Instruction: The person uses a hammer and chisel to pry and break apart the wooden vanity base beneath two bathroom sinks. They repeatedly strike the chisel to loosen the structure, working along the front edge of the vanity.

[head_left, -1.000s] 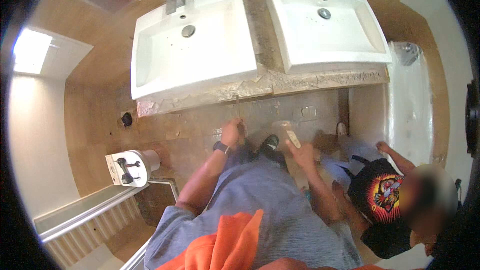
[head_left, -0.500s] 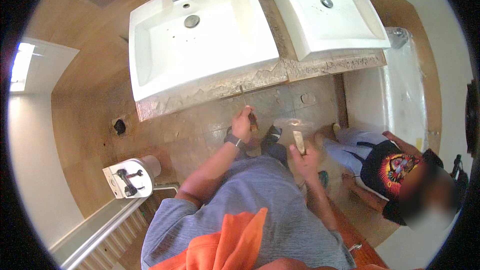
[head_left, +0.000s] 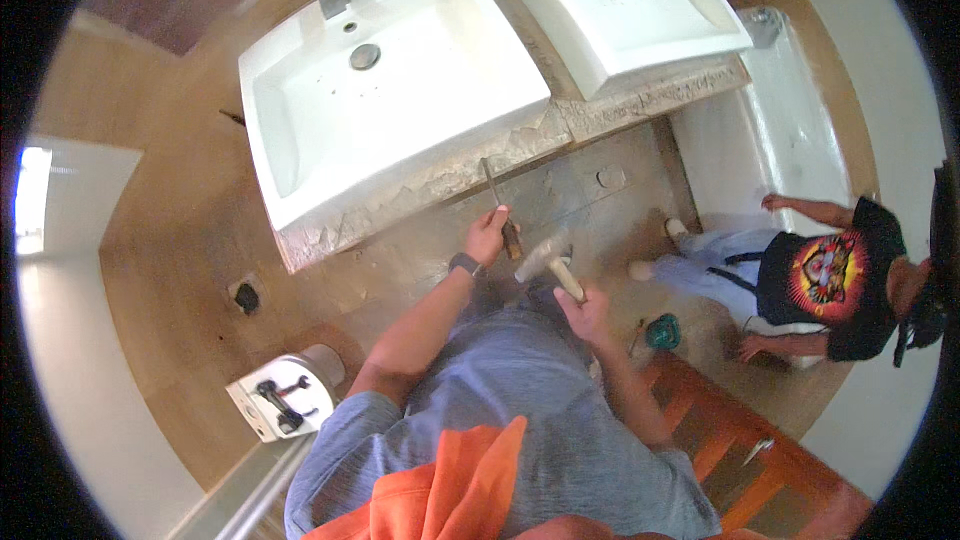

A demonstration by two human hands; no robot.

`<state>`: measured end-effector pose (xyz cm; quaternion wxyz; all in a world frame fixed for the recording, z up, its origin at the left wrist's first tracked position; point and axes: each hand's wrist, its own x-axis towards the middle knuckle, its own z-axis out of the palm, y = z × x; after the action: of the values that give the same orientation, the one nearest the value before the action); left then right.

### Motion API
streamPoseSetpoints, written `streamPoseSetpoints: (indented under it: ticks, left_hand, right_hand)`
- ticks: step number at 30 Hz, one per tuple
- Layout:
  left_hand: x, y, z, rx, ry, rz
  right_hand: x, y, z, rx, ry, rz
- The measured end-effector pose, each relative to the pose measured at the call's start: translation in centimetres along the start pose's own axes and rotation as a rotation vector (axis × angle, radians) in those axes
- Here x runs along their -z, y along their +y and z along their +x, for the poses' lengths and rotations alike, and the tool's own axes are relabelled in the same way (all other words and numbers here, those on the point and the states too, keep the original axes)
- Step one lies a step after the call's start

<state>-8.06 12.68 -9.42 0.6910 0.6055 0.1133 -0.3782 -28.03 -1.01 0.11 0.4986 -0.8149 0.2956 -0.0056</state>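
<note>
My left hand (head_left: pixel 485 239) is closed round a chisel (head_left: pixel 512 242), a thin metal blade with a dark brown handle. The blade's tip rests at the rough, chipped front edge of the counter (head_left: pixel 520 145) under the left white washbasin (head_left: pixel 300 155). In my right hand (head_left: pixel 588 315) is a hammer (head_left: pixel 569 280), gripped by its pale handle. Its head is smeared by motion and hangs just right of the chisel's handle end; whether the two touch I cannot tell.
A second washbasin (head_left: pixel 640 25) sits to the right, beside a plastic-covered bathtub (head_left: pixel 808 120). Another person in a black T-shirt (head_left: pixel 870 240) stands at right. Dark tools (head_left: pixel 280 405) lie on the toilet (head_left: pixel 322 365) at left. A teal container (head_left: pixel 662 331) stands near an orange slatted frame (head_left: pixel 690 410).
The hammer head has swung left toward the chisel's handle. The view has shifted, bringing the teal container and orange frame more into sight. The other person's arm now reaches out toward the bathtub.
</note>
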Motion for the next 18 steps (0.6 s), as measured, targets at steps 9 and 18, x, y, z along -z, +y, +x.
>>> streamPoseSetpoints:
  ticks: [9,18]
  left_hand:
    - [0.1,2.2,0.7,0.147,-0.144,0.045]
    - [-1.2,4.1,0.8,0.129,-0.165,0.011]
  right_hand:
    - [-1.6,1.7,-1.6,-0.027,0.078,0.105]
    - [-7.2,-2.2,3.8,0.070,0.244,0.334]
